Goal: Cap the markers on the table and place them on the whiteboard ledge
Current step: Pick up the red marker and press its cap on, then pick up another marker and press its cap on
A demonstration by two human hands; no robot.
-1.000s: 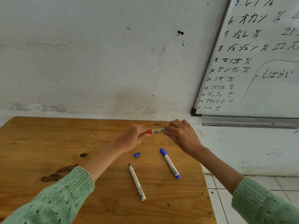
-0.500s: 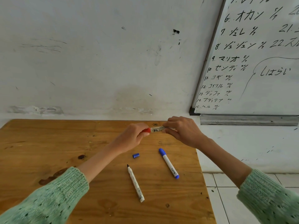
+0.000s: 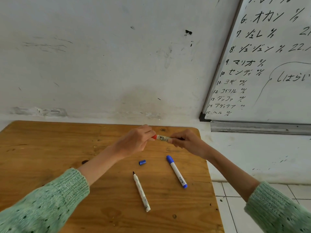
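Above the far edge of the wooden table (image 3: 50, 148) both hands hold a red marker (image 3: 162, 138) level. My left hand (image 3: 134, 142) grips its red cap end; my right hand (image 3: 188, 142) grips the white barrel's other end. On the table lie a capped blue marker (image 3: 176, 171), a loose blue cap (image 3: 142, 162), and an uncapped white marker (image 3: 141, 191) with a dark tip pointing away from me. The grey whiteboard ledge (image 3: 260, 128) runs along the wall at the right, under the written-on whiteboard (image 3: 269, 73).
A scuffed white wall (image 3: 101, 56) rises behind the table. White floor tiles (image 3: 232, 207) show past the table's right edge, below the ledge. Green knitted sleeves cover both forearms.
The two hands have stayed together on the red marker, shifting slightly left over the table. The view has tilted a little. Markers and cap on the table have not moved.
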